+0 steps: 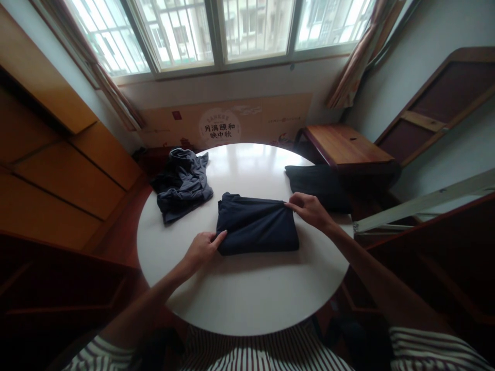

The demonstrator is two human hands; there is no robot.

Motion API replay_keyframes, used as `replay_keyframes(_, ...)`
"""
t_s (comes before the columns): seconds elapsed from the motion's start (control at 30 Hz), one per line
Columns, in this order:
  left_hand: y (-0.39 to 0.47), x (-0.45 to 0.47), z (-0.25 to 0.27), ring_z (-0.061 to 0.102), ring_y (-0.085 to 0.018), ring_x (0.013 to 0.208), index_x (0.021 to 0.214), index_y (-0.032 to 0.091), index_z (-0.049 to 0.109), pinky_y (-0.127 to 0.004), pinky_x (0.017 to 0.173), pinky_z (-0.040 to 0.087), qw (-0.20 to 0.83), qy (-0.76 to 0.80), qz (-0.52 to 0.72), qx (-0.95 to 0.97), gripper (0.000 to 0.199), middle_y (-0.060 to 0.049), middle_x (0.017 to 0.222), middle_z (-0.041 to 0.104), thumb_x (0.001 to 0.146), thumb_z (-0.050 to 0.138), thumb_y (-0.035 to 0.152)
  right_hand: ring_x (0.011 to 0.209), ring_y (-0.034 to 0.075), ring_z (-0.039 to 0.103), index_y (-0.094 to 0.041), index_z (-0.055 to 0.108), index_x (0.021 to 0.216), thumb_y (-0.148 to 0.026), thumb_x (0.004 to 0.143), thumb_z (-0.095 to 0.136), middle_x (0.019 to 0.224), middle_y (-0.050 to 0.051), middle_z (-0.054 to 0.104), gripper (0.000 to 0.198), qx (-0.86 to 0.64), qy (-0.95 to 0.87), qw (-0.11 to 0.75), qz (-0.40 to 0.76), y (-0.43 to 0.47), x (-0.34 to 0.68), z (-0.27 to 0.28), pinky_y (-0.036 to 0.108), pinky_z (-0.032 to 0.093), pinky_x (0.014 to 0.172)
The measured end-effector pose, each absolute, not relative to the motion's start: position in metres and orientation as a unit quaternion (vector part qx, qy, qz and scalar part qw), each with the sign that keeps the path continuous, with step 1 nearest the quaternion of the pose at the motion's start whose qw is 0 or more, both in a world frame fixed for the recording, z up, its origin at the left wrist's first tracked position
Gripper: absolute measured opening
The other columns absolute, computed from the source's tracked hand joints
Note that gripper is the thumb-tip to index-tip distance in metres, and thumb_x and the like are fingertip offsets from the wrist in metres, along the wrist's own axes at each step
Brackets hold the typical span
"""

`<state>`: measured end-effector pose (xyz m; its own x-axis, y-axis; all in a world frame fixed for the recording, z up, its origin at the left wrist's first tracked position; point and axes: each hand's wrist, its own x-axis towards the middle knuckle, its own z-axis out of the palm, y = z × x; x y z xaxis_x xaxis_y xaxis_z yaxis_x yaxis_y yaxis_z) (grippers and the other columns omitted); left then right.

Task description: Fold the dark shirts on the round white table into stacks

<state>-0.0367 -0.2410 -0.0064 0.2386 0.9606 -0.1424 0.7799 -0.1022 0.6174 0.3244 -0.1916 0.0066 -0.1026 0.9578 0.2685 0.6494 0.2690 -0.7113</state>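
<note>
A dark navy garment [258, 226], folded into a rectangle, lies flat on the round white table [247, 293]. At its near left corner, my left hand [203, 250] is closed on the edge, thumb on top and fingers partly hidden below. My right hand [309, 207] pinches the far right corner of the same garment between thumb and fingers. What kind of garment it is, I cannot tell from the folded shape.
A crumpled heap of grey and black clothes [183, 183] sits at the table's left edge. Another folded dark garment [319, 186] rests at the right edge, partly overhanging. Beyond it stands a low wooden table [344, 144]; a long flat box [255, 118] leans below the window.
</note>
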Motion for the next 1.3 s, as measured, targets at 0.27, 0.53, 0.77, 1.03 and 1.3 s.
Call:
replay_keyframes(0.27, -0.234, -0.028, 0.022, 0.062, -0.024, 0.107, 0.119, 0.016, 0.063, -0.036, 0.094, 0.046, 0.017, 0.435, 0.233, 0.870, 0.041, -0.014, 0.113, 0.067, 0.101, 0.042, 0.045, 0.108, 0.027, 0.063, -0.018, 0.067, 0.116, -0.045, 0.094, 0.059, 0.117, 0.014, 0.066, 0.035, -0.391, -0.874, 0.283, 0.060, -0.238, 0.286, 0.021, 0.042, 0.052, 0.095)
replay_keyframes(0.53, -0.174, -0.032, 0.022, 0.037, -0.029, 0.143, 0.148, 0.020, 0.043, -0.060, 0.118, 0.016, 0.041, 0.367, 0.048, 0.928, 0.050, -0.013, 0.152, 0.044, 0.104, 0.033, 0.043, 0.141, 0.041, 0.035, -0.018, 0.044, 0.149, -0.044, 0.086, 0.068, 0.153, 0.020, 0.039, 0.071, -0.374, -0.916, 0.137, 0.032, -0.273, 0.283, -0.003, 0.060, 0.039, 0.108)
replay_keyframes(0.77, -0.209, -0.053, 0.017, 0.033, -0.033, 0.145, 0.151, 0.016, 0.037, -0.054, 0.119, 0.023, 0.064, 0.185, 0.079, 0.977, 0.074, -0.019, 0.153, 0.041, 0.089, 0.061, 0.051, 0.141, 0.034, 0.039, -0.007, 0.048, 0.143, -0.014, 0.077, 0.063, 0.147, 0.023, 0.047, 0.068, -0.374, -0.908, 0.186, 0.047, -0.275, 0.312, -0.020, 0.051, 0.044, 0.109)
replay_keyframes(1.03, -0.218, -0.041, 0.025, 0.068, -0.023, 0.102, 0.125, 0.018, 0.056, -0.038, 0.093, 0.053, 0.133, 0.302, 0.309, 0.892, 0.034, -0.012, 0.110, 0.070, 0.093, 0.054, 0.029, 0.083, 0.024, 0.071, -0.021, 0.061, 0.113, -0.027, 0.089, 0.058, 0.096, 0.009, 0.073, 0.026, -0.446, -0.780, 0.421, 0.122, -0.258, 0.300, 0.025, 0.039, 0.059, 0.078)
replay_keyframes(1.3, -0.171, -0.010, 0.085, 0.053, -0.008, 0.055, 0.113, 0.016, 0.059, -0.017, 0.050, 0.040, 0.347, 0.443, 0.497, 0.660, 0.046, 0.002, 0.072, 0.061, 0.087, 0.062, 0.054, 0.061, 0.019, 0.064, -0.026, 0.041, 0.124, -0.052, 0.088, 0.061, 0.075, 0.000, 0.066, 0.049, -0.485, -0.557, 0.589, 0.329, -0.223, 0.276, 0.075, 0.028, 0.050, 0.050)
